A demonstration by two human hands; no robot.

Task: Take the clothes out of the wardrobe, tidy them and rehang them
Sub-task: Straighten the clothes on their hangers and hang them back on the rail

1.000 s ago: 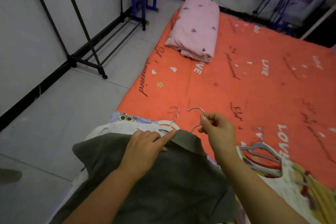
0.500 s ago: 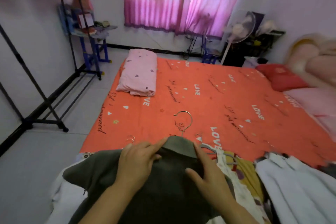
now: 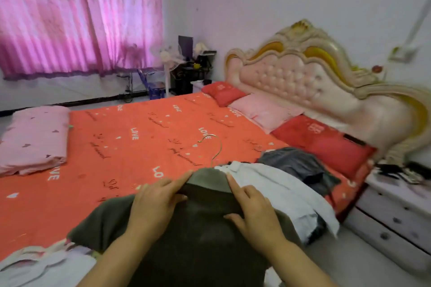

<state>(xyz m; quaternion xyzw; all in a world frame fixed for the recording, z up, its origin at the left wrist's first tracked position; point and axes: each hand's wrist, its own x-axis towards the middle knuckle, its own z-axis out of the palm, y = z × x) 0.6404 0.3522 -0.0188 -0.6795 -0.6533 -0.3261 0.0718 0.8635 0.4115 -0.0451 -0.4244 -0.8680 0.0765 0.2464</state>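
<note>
An olive-green shirt [image 3: 200, 228] sits on a hanger whose metal hook [image 3: 215, 149] sticks out past the collar, over the near edge of the orange bed [image 3: 130, 147]. My left hand [image 3: 158, 202] lies on the shirt's left shoulder, index finger along the collar. On the right shoulder rests my right hand [image 3: 254, 209], fingers straight. The hanger's body is hidden under the cloth. A white shirt [image 3: 284, 189] lies just right of the olive one, with a dark grey garment [image 3: 300, 165] behind it.
Light-coloured clothes [image 3: 35, 268] are heaped at the lower left. A folded pink quilt [image 3: 35, 140] lies on the bed's far left. Red and pink pillows [image 3: 314, 135] line the padded headboard [image 3: 303, 81]. A white drawer unit [image 3: 396, 216] stands at the right.
The view swung right from the clothes rack to the headboard. My right hand let go of the hook and came down on the shirt's shoulder. The olive shirt moved right, beside the white shirt.
</note>
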